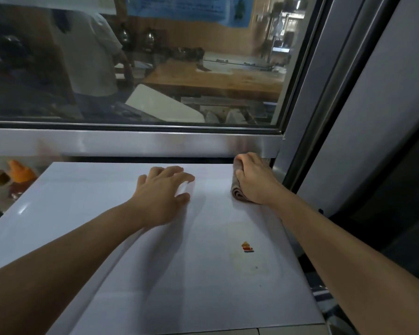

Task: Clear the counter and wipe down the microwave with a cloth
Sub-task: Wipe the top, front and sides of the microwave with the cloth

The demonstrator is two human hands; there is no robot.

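The white top of the microwave point(87, 213) fills the lower middle of the head view. My left hand point(163, 192) rests flat on it near the back, fingers spread and pointing right. My right hand point(257, 180) grips a folded brown-grey cloth point(236, 189) and presses it onto the microwave's far right corner, beside the steel window frame. A small orange and red sticker point(246, 246) sits on the top, with a faint stain below it.
A steel sill point(131, 143) and a glass window point(155, 68) stand right behind the microwave. A steel frame post point(324, 117) rises at the right. Orange and brown items point(12, 175) sit on the counter at the far left.
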